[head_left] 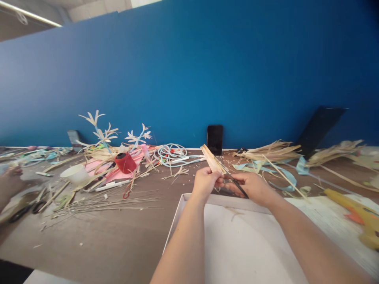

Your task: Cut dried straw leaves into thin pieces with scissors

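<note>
My left hand (206, 182) is closed, its thumb and fingers pinching a pale strip of dried husk (211, 158) that points up and away from me. Close beside it, my right hand (251, 187) grips a slim dark tool (239, 186), which slants up toward the husk. Whether the tool is scissors or tweezers I cannot make out. The two hands nearly meet above the far rim of a shallow white box lid (237, 236). Fingers hide the lower end of the husk strip.
A phone (214, 139) leans on the blue partition (189, 79). Left are a red thread spool (125, 162), white bowl (74, 173), husk flowers (103, 136) and thin sticks (112, 202). Right lie husk bundles (272, 152), blue ribbon (281, 173) and a yellow glue gun (352, 205). Another person's hand (12, 177) shows far left.
</note>
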`<state>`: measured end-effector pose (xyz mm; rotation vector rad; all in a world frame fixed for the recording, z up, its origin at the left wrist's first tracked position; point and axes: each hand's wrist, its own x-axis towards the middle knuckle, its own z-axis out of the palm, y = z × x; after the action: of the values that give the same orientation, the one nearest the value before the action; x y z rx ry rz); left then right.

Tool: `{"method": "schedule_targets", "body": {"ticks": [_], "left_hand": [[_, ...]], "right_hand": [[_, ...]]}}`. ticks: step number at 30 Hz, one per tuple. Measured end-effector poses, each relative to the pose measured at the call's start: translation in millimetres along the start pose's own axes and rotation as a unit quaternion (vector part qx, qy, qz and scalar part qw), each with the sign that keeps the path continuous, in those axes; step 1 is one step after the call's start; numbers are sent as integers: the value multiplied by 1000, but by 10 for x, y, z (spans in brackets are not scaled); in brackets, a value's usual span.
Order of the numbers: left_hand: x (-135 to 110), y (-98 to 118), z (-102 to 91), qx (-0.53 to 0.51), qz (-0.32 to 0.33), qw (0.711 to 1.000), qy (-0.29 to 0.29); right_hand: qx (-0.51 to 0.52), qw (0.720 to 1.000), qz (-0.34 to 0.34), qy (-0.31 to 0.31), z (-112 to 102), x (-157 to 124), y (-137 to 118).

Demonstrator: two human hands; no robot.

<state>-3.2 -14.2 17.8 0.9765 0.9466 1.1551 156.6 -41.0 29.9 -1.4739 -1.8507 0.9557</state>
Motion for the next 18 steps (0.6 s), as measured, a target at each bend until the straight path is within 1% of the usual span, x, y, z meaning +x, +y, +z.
{"method": "schedule_targets", "body": {"ticks": [7, 10, 12, 16, 18], "left_hand": [[0, -23, -2, 16, 9, 1000, 2], [0, -32, 2, 16, 20, 1000, 13], [8, -39, -1, 22, 37, 998, 36], [45, -68, -26, 37, 75, 991, 107], [68, -90, -43, 33, 86, 988, 123]], "right_hand": [[-1, 1000, -4, -4, 0, 4, 17], [-7, 1000, -3, -1, 8, 13, 49], [-5, 1000, -3, -5, 16, 19, 67], [-10, 1000, 3, -12, 35, 31, 89], [-15, 1000, 3, -11, 43, 35, 90]]}}
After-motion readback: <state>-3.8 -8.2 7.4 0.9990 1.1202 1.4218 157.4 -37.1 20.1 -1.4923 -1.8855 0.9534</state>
